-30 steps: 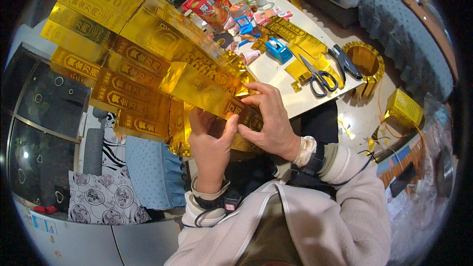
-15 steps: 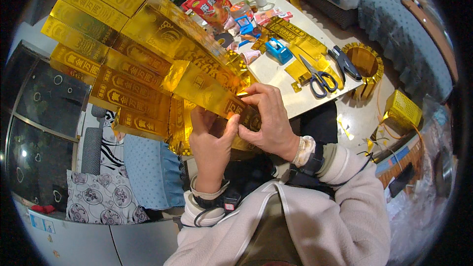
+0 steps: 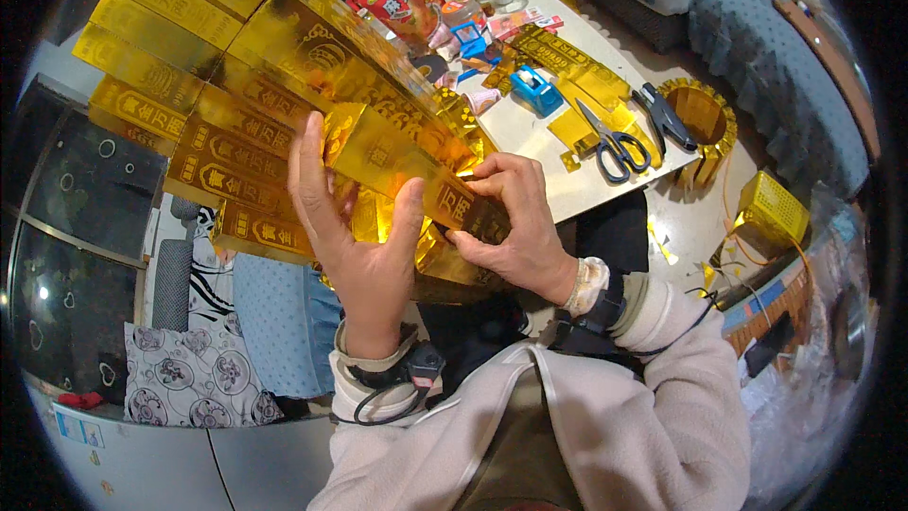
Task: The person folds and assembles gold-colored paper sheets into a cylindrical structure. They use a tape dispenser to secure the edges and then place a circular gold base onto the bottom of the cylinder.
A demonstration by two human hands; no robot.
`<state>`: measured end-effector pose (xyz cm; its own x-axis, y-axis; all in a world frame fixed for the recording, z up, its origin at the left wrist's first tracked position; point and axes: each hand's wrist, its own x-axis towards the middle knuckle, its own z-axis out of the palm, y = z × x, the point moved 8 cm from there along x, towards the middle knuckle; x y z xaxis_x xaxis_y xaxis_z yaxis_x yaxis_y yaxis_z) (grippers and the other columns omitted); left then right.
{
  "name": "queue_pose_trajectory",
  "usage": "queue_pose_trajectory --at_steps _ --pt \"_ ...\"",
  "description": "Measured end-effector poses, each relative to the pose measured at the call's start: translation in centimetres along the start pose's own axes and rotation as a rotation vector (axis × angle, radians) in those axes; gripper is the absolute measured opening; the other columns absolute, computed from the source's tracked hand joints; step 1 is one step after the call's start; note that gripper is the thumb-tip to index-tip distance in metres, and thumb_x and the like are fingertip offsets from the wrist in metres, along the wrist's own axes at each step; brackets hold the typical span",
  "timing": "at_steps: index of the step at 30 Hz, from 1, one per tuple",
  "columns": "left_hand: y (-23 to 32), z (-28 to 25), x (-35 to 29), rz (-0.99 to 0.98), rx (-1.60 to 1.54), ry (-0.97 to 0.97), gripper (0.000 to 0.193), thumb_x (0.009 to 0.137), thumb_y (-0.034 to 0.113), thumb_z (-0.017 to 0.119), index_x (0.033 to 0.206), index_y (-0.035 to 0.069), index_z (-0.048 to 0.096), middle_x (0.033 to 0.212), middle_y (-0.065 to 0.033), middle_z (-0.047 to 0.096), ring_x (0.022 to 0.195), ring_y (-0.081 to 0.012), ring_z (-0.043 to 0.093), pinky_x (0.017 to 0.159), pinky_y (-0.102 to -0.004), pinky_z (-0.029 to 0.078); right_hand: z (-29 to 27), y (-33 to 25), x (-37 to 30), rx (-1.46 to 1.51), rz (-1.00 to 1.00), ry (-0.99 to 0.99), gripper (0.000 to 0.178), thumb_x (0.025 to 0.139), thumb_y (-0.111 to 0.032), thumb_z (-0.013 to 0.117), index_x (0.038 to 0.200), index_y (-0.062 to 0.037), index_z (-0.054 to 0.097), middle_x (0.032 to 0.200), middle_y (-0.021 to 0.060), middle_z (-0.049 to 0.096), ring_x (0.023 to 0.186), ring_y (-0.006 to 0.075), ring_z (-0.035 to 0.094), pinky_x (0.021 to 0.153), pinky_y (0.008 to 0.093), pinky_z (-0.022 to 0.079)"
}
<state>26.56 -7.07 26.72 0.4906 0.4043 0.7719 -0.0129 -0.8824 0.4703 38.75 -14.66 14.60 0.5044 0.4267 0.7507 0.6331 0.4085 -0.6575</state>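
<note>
Left hand [image 3: 364, 270] moved leftward, spread | right hand [image 3: 525, 237] gripping one gold strip [image 3: 402, 163] | scissors [image 3: 607, 137]: one pair

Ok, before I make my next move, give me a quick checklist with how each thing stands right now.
1. Right hand gripping the gold paper bar: ok, fingers and thumb are at its near end.
2. Left hand closed on the bar: not ok, its thumb and fingers are spread.
3. Scissors set down: ok, on the table.
4. Tape dispenser set down: ok, on the table too.
5. Stapler loaded: cannot tell, its inside is hidden.
</note>
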Motion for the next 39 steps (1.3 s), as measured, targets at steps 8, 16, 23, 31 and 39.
queue_pose_trajectory --at_steps 8,16,23,31,39 --pt "-0.4 0.5 -0.1 -0.042 -0.080 -0.033 0.090 0.089 0.003 0.080 0.161 0.011 0.028 0.157 -0.0171 0.042 0.133 -0.0300 0.057 0.105 -0.0394 0.055 0.1 0.7 -1.0 0.078 0.039 -0.020 0.058 0.081 -0.024 0.087 0.128 -0.0074 0.057 0.131 0.0167 0.048 0.126 0.0361 0.047 0.111 0.0459 0.037" --pt "-0.5 0.5 -0.1 -0.070 -0.076 -0.024 0.091 0.087 0.000 0.080 0.162 0.013 0.029 0.155 -0.0173 0.045 0.133 -0.0305 0.058 0.104 -0.0398 0.055 0.3 1.3 -1.5 0.095 0.087 -0.024 0.057 0.082 -0.025 0.086 0.127 -0.0070 0.057 0.128 0.0168 0.048 0.125 0.0362 0.047 0.111 0.0464 0.037" --pt "-0.7 0.4 -0.2 -0.092 -0.083 -0.019 0.092 0.086 -0.003 0.080 0.162 0.013 0.030 0.154 -0.0169 0.045 0.132 -0.0299 0.058 0.104 -0.0401 0.055 0.4 1.5 -1.6 0.080 0.106 -0.056 0.059 0.083 -0.027 0.087 0.129 -0.0078 0.055 0.127 0.0146 0.045 0.120 0.0296 0.049 0.097 0.0374 0.046" --pt "-0.8 0.4 -0.2 -0.081 -0.111 -0.013 0.092 0.084 -0.001 0.082 0.161 0.012 0.032 0.155 -0.0163 0.045 0.129 -0.0300 0.061 0.102 -0.0397 0.056 0.0 0.4 -0.9 0.030 0.036 -0.015 0.061 0.080 -0.032 0.089 0.125 -0.0061 0.057 0.122 0.0172 0.051 0.115 0.0368 0.054 0.101 0.0451 0.047" --pt "-1.1 -0.1 0.0 -0.056 -0.109 0.004 0.089 0.084 0.001 0.084 0.158 0.010 0.036 0.156 -0.0149 0.045 0.128 -0.0285 0.062 0.101 -0.0384 0.057 0.2 -0.2 -0.2 -0.021 0.033 -0.047 0.057 0.081 -0.028 0.087 0.124 -0.0062 0.058 0.122 0.0187 0.054 0.116 0.0384 0.057 0.099 0.0455 0.050"
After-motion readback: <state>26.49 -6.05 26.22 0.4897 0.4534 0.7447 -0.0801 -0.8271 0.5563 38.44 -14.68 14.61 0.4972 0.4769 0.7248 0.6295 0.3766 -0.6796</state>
